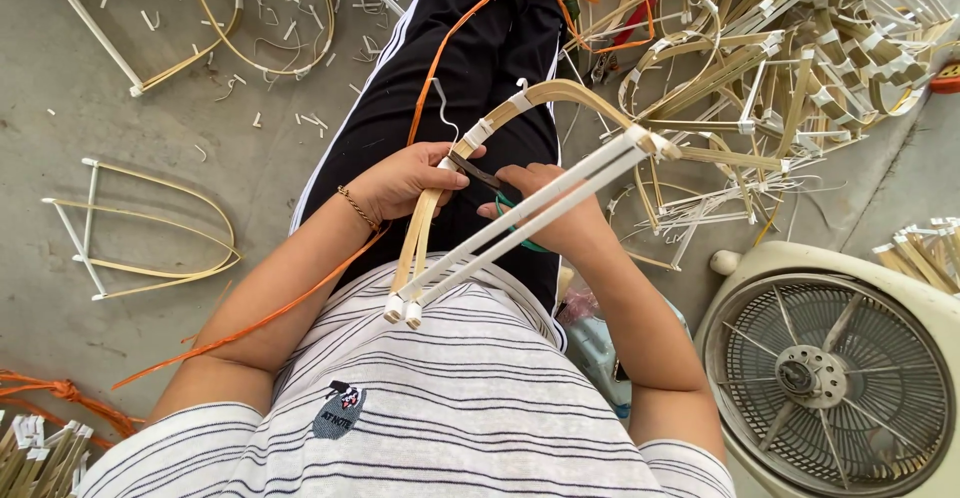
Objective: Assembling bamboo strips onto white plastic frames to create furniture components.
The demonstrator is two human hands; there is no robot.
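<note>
One bamboo frame [520, 198] across lap: two white-wrapped straight rods, bent strips arching over. Left hand [405, 180] fingers clamped on bent strips, frame at 3 o'clock of palm. Right hand [545, 208] closed on one green-handled scissors [490, 183]. One fan [835, 378] at 4 o'clock. Finished frames: two at 9, one pile [800, 58] at 1.

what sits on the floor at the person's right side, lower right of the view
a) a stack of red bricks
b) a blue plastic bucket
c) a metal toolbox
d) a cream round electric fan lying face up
d: a cream round electric fan with a grey grille lies face up on the floor by the right forearm, while the right hand and left hand hold the bent bamboo-strip frame above the lap.
</note>
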